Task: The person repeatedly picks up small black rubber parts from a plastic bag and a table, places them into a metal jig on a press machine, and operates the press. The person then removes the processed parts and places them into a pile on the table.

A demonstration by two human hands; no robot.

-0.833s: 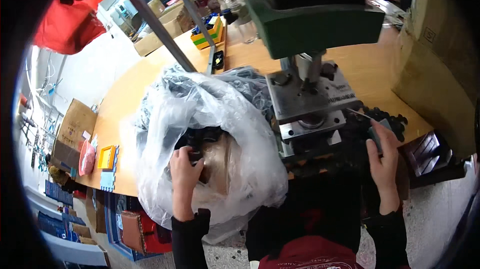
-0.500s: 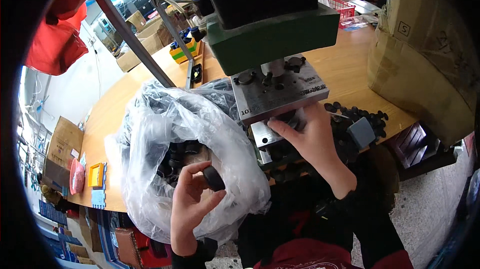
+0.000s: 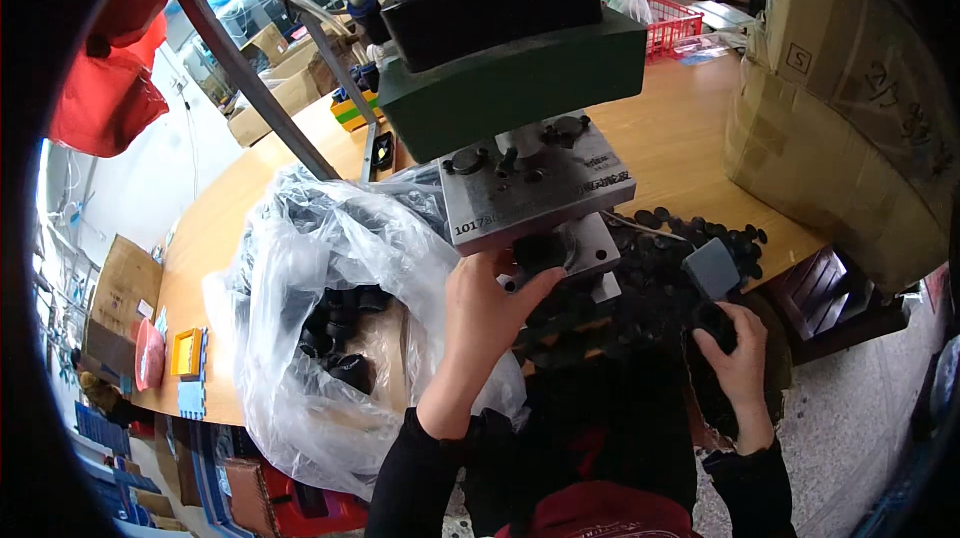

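Note:
My left hand (image 3: 485, 313) reaches under the upper steel block (image 3: 535, 188) of a green and black press (image 3: 515, 88). Its thumb and fingers close around a black round part (image 3: 540, 252) at the lower steel die (image 3: 597, 243); the fingertips are partly hidden. Off to the right, my right hand (image 3: 740, 353) pinches another black round part (image 3: 712, 320), hollow-looking, above a dark opening beside the table edge. A clear plastic bag (image 3: 270, 348) stands to the left, with several black round parts (image 3: 340, 323) inside.
Small black discs (image 3: 655, 268) lie scattered right of the die, around a grey-blue block (image 3: 711, 269) and a thin rod. A tall cardboard box (image 3: 830, 128) stands at the right. Slanting metal posts (image 3: 255, 78) rise behind the bag. A yellow tray (image 3: 186, 352) sits far left.
My left hand has carried its black round part from the bag to the die. My right hand has left the die for the lower right, with a black round part in it.

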